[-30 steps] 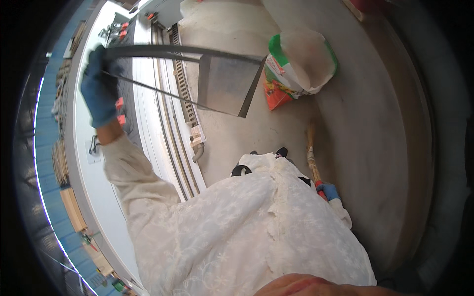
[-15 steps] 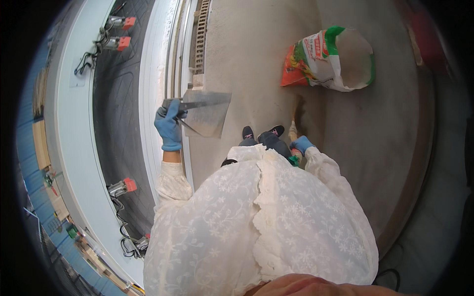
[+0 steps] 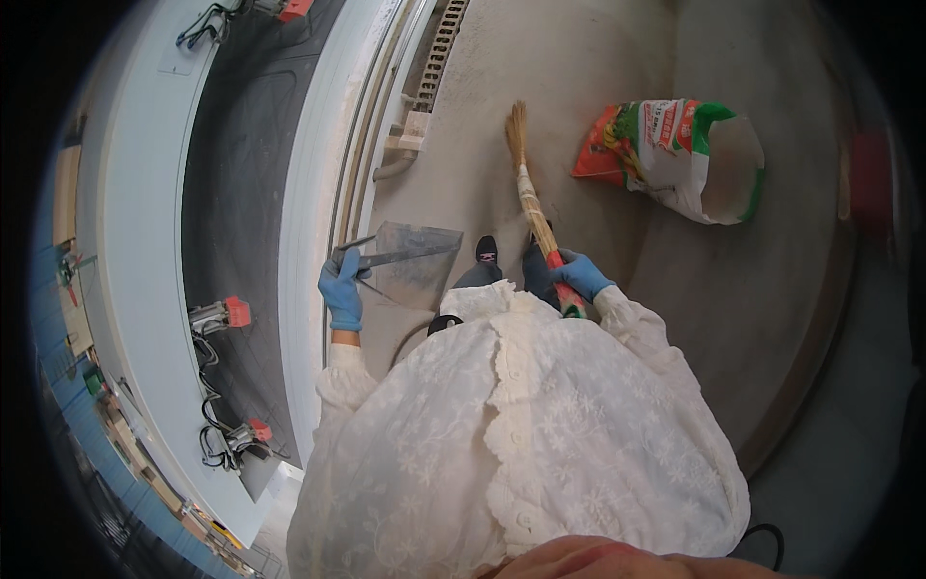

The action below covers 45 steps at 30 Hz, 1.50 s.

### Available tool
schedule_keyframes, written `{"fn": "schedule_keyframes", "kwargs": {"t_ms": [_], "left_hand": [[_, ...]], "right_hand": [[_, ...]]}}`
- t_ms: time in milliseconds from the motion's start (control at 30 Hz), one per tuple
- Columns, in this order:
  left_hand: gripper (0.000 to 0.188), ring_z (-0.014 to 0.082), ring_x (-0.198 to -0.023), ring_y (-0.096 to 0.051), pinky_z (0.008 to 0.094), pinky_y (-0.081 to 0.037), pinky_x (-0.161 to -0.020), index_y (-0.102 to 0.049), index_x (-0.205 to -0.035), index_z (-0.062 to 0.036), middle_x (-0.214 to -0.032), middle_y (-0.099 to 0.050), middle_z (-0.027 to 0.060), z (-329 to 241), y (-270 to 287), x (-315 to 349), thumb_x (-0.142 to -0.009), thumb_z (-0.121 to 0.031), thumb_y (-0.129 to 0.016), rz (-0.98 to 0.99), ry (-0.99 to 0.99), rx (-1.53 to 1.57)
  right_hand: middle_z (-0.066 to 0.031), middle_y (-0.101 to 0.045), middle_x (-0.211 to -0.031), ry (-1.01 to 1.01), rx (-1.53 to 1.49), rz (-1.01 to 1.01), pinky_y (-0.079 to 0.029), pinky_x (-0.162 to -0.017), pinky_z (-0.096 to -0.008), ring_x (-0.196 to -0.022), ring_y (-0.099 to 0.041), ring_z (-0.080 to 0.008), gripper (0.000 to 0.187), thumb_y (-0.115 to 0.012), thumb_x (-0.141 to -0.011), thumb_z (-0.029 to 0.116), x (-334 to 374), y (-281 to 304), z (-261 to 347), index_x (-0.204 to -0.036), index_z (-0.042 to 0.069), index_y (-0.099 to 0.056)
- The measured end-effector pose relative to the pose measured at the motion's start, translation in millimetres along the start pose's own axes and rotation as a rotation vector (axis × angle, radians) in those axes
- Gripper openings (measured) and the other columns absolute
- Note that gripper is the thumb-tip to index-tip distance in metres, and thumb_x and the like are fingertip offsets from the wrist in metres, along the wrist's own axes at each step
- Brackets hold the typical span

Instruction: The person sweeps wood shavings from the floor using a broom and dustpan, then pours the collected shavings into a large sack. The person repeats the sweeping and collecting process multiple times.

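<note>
My left hand (image 3: 341, 289), in a blue glove, grips the handle of a grey metal dustpan (image 3: 415, 261) held just above the concrete floor in front of my feet. My right hand (image 3: 580, 274), also blue-gloved, is closed on the red-wrapped handle of a straw broom (image 3: 529, 183). The broom's bristles point away from me and lie near the floor beyond my shoes (image 3: 487, 251). I wear a white lace top that fills the lower middle of the view.
A red, green and white sack (image 3: 680, 154) lies open on the floor at the upper right. A long white bench edge with a dark belt (image 3: 241, 193) runs along my left, with red clamps (image 3: 236, 312) and cables. A drain grate (image 3: 439, 48) runs along it.
The dustpan has come down from raised at the upper left to low beside my feet. The broom has swung out in front of me and the view has shifted over the floor.
</note>
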State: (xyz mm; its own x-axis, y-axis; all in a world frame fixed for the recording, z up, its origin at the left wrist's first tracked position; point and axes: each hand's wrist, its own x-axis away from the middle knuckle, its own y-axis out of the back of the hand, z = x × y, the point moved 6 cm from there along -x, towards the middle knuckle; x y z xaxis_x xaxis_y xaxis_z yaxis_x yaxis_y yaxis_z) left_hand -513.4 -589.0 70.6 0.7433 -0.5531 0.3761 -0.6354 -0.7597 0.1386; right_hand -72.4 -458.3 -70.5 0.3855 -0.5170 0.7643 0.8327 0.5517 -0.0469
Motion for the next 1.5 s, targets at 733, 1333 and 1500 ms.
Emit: {"fn": "schedule_keyframes", "kwargs": {"t_ms": [733, 1333, 1500], "left_hand": [[0.026, 0.0173, -0.080, -0.062, 0.0297, -0.048, -0.078, -0.060, -0.089, 0.0029, -0.085, -0.069, 0.0126, 66, -35, 129, -0.092, -0.023, -0.064, -0.727, 0.240, -0.196], [0.029, 0.0216, -0.080, -0.069, 0.0290, -0.053, -0.076, -0.059, -0.090, 0.0022, -0.092, -0.071, 0.0187, 112, -66, 190, -0.092, -0.025, -0.068, -0.855, 0.369, 0.169], [0.030, 0.0202, -0.081, -0.068, 0.0294, -0.053, -0.077, -0.060, -0.094, 0.0034, -0.093, -0.071, 0.0176, 104, -67, 175, -0.093, -0.026, -0.067, -0.835, 0.341, 0.214]], "right_hand": [[-0.0091, -0.071, -0.081, -0.195, 1.239, 0.622, -0.055, -0.067, -0.0385, -0.071, -0.069, -0.0237, 0.027, -0.076, -0.068, 0.025, -272, 49, 183, -0.091, 0.010, -0.076], [-0.0121, -0.066, -0.080, -0.063, 1.013, 0.128, -0.055, -0.053, -0.0374, -0.057, -0.068, -0.0240, 0.046, -0.067, -0.078, 0.007, -425, 167, 402, -0.124, 0.003, -0.062], [-0.0123, -0.067, -0.081, 0.010, 0.836, 0.160, -0.056, -0.058, -0.0347, -0.064, -0.069, -0.0220, 0.045, -0.067, -0.079, 0.010, -388, 196, 390, -0.123, 0.002, -0.062]]}}
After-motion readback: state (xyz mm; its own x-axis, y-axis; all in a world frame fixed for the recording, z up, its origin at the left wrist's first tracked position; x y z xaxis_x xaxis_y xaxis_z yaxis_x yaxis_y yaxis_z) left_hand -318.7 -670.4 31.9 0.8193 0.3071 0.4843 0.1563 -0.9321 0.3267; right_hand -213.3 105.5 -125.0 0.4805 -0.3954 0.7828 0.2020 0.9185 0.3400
